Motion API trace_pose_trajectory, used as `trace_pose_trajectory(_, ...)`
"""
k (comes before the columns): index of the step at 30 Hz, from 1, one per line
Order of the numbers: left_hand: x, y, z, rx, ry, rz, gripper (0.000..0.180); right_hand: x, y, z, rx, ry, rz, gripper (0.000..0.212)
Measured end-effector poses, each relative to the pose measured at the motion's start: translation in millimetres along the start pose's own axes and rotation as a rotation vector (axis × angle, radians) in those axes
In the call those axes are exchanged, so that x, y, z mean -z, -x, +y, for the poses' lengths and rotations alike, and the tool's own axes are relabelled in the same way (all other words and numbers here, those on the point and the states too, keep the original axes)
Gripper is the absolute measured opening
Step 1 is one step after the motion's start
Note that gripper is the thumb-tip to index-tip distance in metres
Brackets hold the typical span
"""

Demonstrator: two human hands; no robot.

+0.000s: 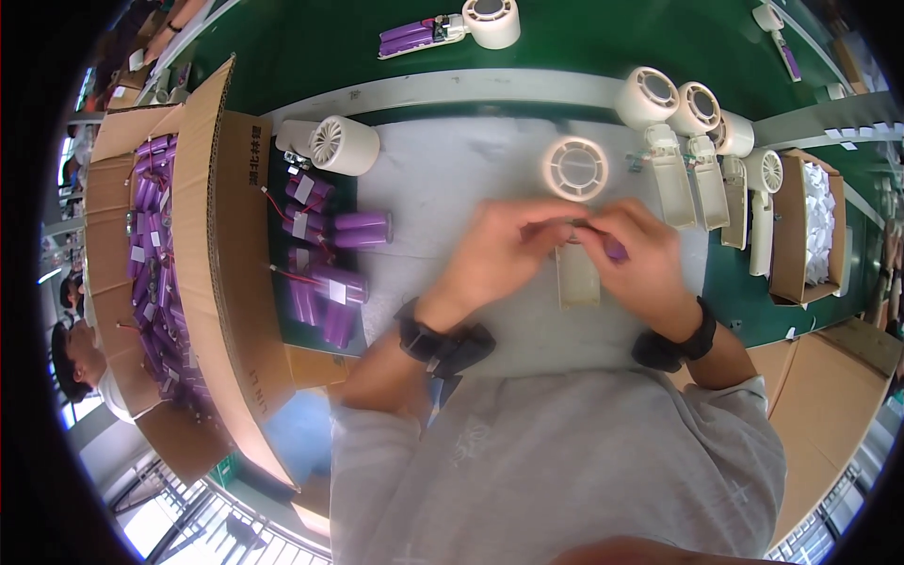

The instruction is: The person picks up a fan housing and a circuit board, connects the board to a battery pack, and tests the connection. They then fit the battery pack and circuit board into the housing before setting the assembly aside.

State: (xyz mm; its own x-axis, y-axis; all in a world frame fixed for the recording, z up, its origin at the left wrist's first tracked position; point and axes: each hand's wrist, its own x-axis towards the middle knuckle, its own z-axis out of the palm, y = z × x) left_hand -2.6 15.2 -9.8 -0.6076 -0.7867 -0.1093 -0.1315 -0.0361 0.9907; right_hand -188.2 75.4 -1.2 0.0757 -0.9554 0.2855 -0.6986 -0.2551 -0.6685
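Both hands met over the grey mat (452, 160), at the cream fan (575, 202) lying there. The left hand (499, 252) pinched closed at its handle, while the right hand (638, 252) gripped a purple battery (616, 250). More batteries (325, 268) lay left, beside a cardboard box (212, 273).

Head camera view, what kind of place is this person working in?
Most likely a factory assembly line for small handheld fans. A cardboard box holds many purple battery cells, cream fan housings stand in a row, and a green conveyor belt carries a part-built fan.
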Motion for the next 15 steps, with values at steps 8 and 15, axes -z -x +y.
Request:
trace_pose_trajectory(8, -1, -3, 7, -0.139, -0.148, 0.008, 0.036, 11, -7, -2, -0.277, -0.182, -0.234, 0.024)
trace_pose_trajectory(15, 4, -3, -11, -0.197, -0.149, 0.0, 0.035, 36, -2, 5, -0.129, -0.274, -0.422, 0.035)
